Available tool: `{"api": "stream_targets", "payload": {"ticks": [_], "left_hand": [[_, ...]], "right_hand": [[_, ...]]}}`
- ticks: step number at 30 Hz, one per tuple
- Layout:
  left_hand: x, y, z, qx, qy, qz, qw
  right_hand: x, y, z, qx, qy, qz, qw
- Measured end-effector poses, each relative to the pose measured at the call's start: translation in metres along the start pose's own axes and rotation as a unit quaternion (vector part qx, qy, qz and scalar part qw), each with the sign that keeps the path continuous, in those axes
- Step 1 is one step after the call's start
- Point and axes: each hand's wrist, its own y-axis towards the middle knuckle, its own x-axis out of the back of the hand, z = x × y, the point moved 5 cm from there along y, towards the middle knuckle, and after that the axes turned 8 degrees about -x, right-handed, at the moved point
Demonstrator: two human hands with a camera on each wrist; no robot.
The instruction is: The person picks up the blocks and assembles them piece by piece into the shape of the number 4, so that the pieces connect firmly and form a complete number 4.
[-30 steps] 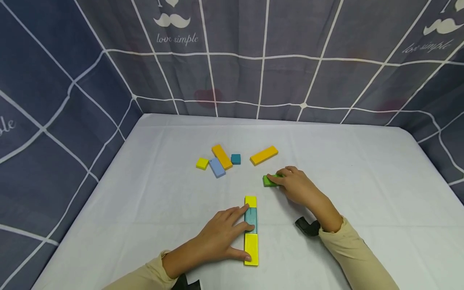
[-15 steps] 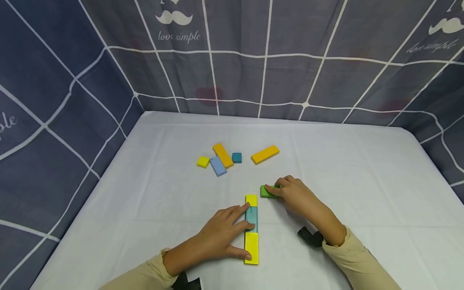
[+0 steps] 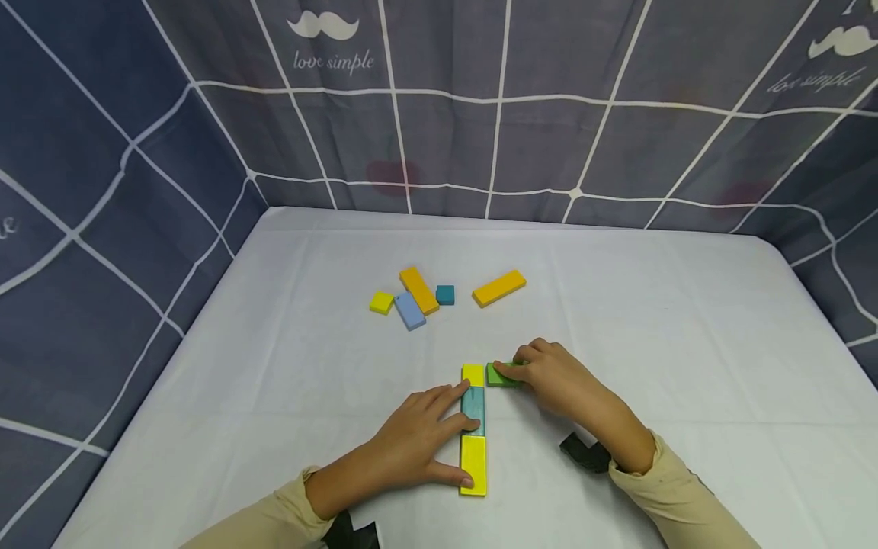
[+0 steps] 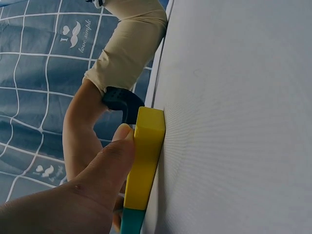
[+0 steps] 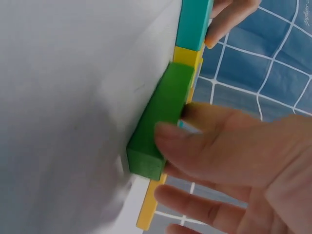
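Observation:
A column of blocks lies on the white tabletop in the head view: a small yellow block point(image 3: 472, 374) at the far end, a teal block point(image 3: 474, 412) in the middle and a longer yellow block point(image 3: 473, 465) nearest. My left hand point(image 3: 418, 442) rests on the column with fingers spread, the thumb point(image 4: 109, 161) touching the long yellow block. With thumb and fingers my right hand point(image 3: 559, 381) pinches a green block point(image 5: 158, 117). The green block lies crosswise at the right of the small yellow one, close to it; its right part is hidden under the fingers in the head view.
Farther back lie a yellow square block point(image 3: 381, 303), a light blue block point(image 3: 410, 312), an orange block point(image 3: 419, 290), a dark teal cube point(image 3: 445, 295) and another orange block point(image 3: 499, 288). A dark grid-patterned curtain point(image 3: 446, 145) stands behind the table.
My right hand has slid the green block toward me and slightly left, up to the small yellow block. My left hand has stayed on the column.

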Motion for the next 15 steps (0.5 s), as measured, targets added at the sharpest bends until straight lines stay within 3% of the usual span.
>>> {"api": "stream_targets", "payload": {"ticks": [15], "left_hand": [[-0.0005, -0.0006, -0.0001, 0.003, 0.003, 0.005, 1.0]], "right_hand": [[0.0007, -0.0004, 0.0026, 0.019, 0.024, 0.004, 0.9995]]}}
